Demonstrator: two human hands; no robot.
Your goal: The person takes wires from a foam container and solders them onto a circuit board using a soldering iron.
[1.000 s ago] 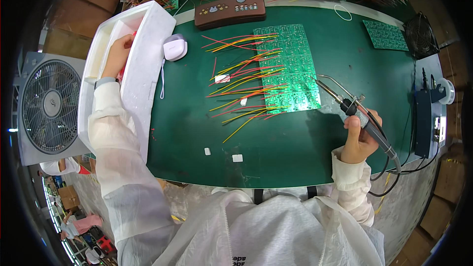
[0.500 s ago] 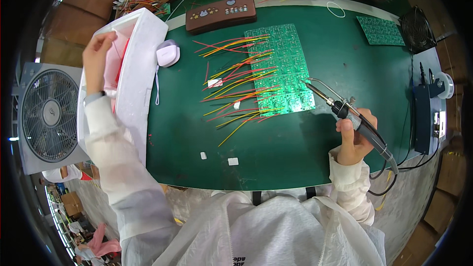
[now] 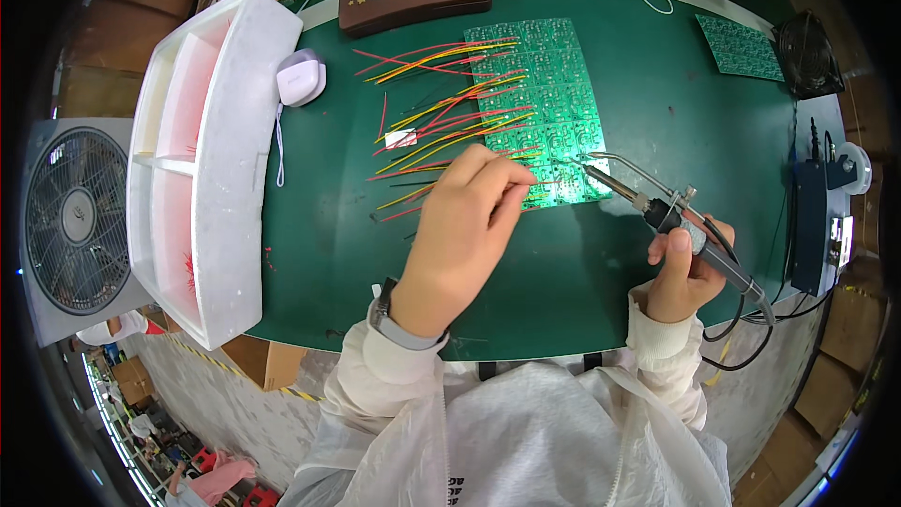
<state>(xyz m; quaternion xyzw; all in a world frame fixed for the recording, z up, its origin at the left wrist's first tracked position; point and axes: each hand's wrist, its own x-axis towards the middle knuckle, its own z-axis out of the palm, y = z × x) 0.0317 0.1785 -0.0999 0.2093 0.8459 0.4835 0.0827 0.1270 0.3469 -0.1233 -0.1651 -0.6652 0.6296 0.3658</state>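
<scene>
My left hand (image 3: 466, 230) is over the near left part of a green circuit board panel (image 3: 544, 61), thumb and forefinger pinched on a thin red wire whose end points right, across the board. In my right hand (image 3: 683, 272) is a soldering iron (image 3: 718, 252), held by its grey and black handle, with a thin curved metal tube (image 3: 627, 163) fixed beside it. The iron's tip is close to the board's right side, near the red wire's end; contact I cannot tell. Several red, yellow and black wires (image 3: 427, 120) stick out leftward from the board, partly hidden by my left hand.
A white foam box (image 3: 239, 178) with compartments holding red wires stands left, beside a fan (image 3: 80, 216). Behind lie a brown case (image 3: 413, 2) and a lilac case (image 3: 302, 80). At right are another board panel (image 3: 741, 47), a small black fan (image 3: 809, 56) and a blue device (image 3: 809, 225).
My left hand has come from the foam box on the left to the board, now with a red wire in its fingers. My right hand still holds the soldering iron near the board.
</scene>
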